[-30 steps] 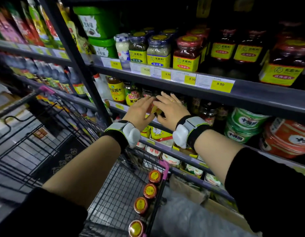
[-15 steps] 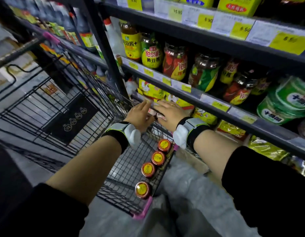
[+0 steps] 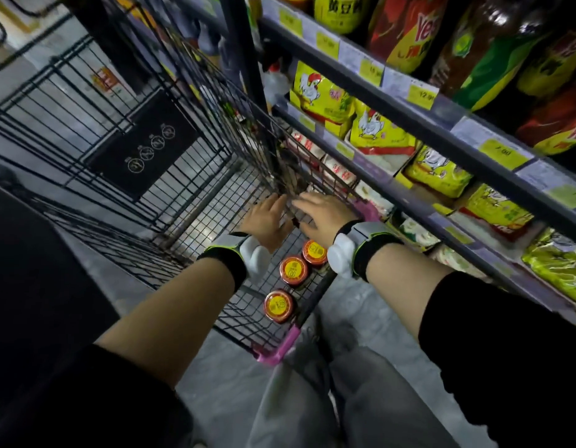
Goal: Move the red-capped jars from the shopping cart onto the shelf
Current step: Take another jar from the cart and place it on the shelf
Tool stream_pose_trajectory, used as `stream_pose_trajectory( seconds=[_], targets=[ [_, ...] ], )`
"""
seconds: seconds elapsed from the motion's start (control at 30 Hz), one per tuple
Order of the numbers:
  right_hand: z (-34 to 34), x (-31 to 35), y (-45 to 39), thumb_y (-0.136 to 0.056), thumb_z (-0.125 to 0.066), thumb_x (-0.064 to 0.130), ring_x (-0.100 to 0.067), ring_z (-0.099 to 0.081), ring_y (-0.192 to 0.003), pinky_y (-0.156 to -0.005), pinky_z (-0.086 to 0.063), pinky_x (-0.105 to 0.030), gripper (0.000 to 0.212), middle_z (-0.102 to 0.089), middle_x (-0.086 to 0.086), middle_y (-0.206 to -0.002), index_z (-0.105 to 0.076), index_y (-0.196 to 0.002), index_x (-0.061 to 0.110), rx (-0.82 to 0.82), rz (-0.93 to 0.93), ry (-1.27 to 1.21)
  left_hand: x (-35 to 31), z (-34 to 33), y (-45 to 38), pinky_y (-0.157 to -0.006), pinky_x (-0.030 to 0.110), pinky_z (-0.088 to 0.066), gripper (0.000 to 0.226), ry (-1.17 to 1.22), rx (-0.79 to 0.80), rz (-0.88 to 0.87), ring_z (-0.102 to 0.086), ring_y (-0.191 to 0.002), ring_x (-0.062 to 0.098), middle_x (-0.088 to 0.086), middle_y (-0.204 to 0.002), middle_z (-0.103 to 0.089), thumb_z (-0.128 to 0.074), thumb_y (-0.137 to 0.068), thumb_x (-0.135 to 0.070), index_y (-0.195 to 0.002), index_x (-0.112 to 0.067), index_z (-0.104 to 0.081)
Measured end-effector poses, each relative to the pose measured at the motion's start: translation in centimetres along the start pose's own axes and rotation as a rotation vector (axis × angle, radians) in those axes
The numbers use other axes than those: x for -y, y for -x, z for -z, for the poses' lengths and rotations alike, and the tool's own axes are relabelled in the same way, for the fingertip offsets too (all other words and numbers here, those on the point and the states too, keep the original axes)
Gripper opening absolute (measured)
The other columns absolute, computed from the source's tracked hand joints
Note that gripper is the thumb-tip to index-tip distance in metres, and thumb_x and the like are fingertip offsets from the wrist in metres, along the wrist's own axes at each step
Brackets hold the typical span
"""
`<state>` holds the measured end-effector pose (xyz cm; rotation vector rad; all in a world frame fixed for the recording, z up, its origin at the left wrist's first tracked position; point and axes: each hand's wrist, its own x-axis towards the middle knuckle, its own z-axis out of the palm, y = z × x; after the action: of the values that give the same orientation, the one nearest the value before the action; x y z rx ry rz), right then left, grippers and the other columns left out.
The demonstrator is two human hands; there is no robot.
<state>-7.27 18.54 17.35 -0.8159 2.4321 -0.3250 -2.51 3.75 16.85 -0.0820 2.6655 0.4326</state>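
Jars with red caps stand in a row along the cart's right wall, on its mesh floor: the nearest jar (image 3: 279, 306) close to the pink corner (image 3: 282, 349), a second jar (image 3: 293, 270) just beyond it, and a third jar (image 3: 315, 252) partly hidden under our right wrist. We count only these three. Above them both our hands reach down into the cart (image 3: 151, 176). Our left hand (image 3: 270, 218) has straight, loose fingers and holds nothing. Our right hand (image 3: 320, 215) lies flat, fingers stretched out, also empty; the two hands are just beside each other. Beyond the cart, the shelf (image 3: 441, 124) carries yellow bags (image 3: 322, 95), with sauce bottles (image 3: 406, 30) on the level above.
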Motion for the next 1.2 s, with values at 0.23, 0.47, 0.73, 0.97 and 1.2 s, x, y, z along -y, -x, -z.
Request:
stream_pose_trajectory(
  seconds=[0.23,0.47,0.73,0.97,1.2],
  targets=[
    [-4.1,0.5,-1.3,-0.097,-0.045,0.027,-0.022,-0.020,-0.146,-0.118,-0.020,-0.033,0.054,-0.020,-0.004,-0.158,-0.027,-0.148,0.018,0.138,0.020,-0.036,2.4,-4.8,0.1,-0.116,0.046,-0.022,0.065,0.050,0.093,0.121,-0.020,-0.143,0.030,0.009,-0.157,-0.015,-0.041,-0.096,-0.037,-0.149,-0.017,-0.010],
    [-8.1,0.0,-4.0,-0.094,-0.047,0.030,-0.023,-0.021,-0.146,-0.119,-0.021,-0.037,0.060,-0.018,-0.005,-0.159,-0.024,-0.149,0.021,0.316,0.024,0.019,3.8,-9.3,0.0,-0.116,0.045,-0.023,0.065,0.066,0.221,0.218,-0.023,-0.142,0.030,0.009,-0.157,-0.018,-0.040,-0.096,-0.038,-0.149,-0.016,-0.008],
    [-10.3,-0.7,-6.9,-0.089,-0.059,0.033,-0.023,-0.016,-0.147,-0.117,-0.021,-0.038,0.076,-0.012,-0.004,-0.160,-0.016,-0.151,0.021,0.518,-0.023,0.097,4.8,-12.2,-1.8,-0.114,0.043,-0.021,0.069,0.071,0.283,0.259,-0.023,-0.142,0.029,0.010,-0.155,-0.022,-0.045,-0.094,-0.040,-0.148,-0.016,-0.009],
    [-11.8,-0.7,-9.1,-0.084,-0.067,0.032,-0.025,-0.007,-0.148,-0.119,-0.015,-0.043,0.090,-0.006,-0.004,-0.161,-0.008,-0.151,0.025,0.626,-0.008,0.170,5.6,-14.5,-3.2,-0.111,0.044,-0.027,0.076,0.052,0.376,0.235,-0.030,-0.138,0.032,0.011,-0.151,-0.030,-0.052,-0.090,-0.038,-0.149,-0.017,-0.008],
    [-13.9,-0.8,-9.3,-0.069,-0.078,0.032,-0.029,0.007,-0.148,-0.116,0.006,-0.059,0.108,-0.004,-0.007,-0.161,-0.008,-0.151,0.025,0.751,0.021,0.344,6.3,-15.9,-3.3,-0.106,0.043,-0.037,0.063,0.079,0.443,0.243,-0.040,-0.131,0.031,0.011,-0.143,-0.043,-0.052,-0.089,-0.040,-0.143,-0.021,-0.028]
  ],
)
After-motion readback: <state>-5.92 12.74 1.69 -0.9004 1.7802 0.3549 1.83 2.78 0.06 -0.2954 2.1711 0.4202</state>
